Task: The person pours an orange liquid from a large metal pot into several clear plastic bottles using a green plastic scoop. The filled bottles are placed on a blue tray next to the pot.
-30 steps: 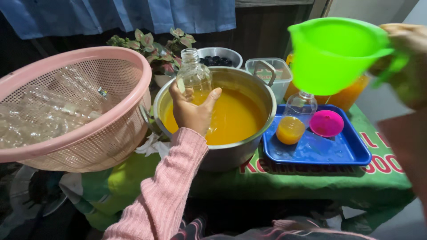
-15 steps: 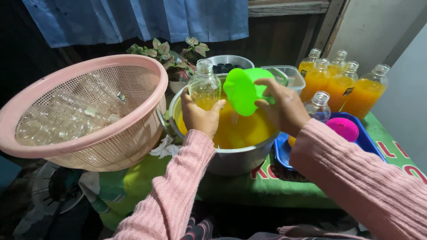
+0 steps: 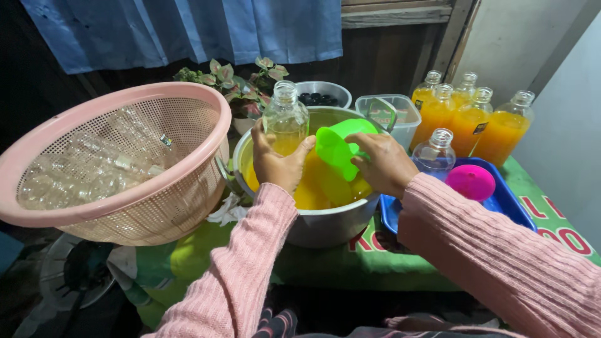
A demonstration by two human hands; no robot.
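My left hand [image 3: 278, 164] grips a clear glass bottle [image 3: 285, 122] upright over a steel pot [image 3: 325, 222] full of orange juice [image 3: 316, 188]. My right hand [image 3: 383, 164] holds a green plastic jug [image 3: 341, 150] by its handle, tipped down into the juice beside the bottle. Both arms wear pink knitted sleeves.
A pink basket [image 3: 119, 163] of empty clear bottles stands at the left. A blue tray [image 3: 501, 203] at the right holds an empty bottle [image 3: 435, 156] and a pink funnel [image 3: 471, 182]. Several filled juice bottles [image 3: 469, 122] stand behind it, by a clear tub [image 3: 391, 116], a bowl of dark caps [image 3: 319, 97] and a plant [image 3: 235, 78].
My right hand has brought the green jug down from high at the right into the pot beside the bottle. The left hand has kept the bottle over the pot.
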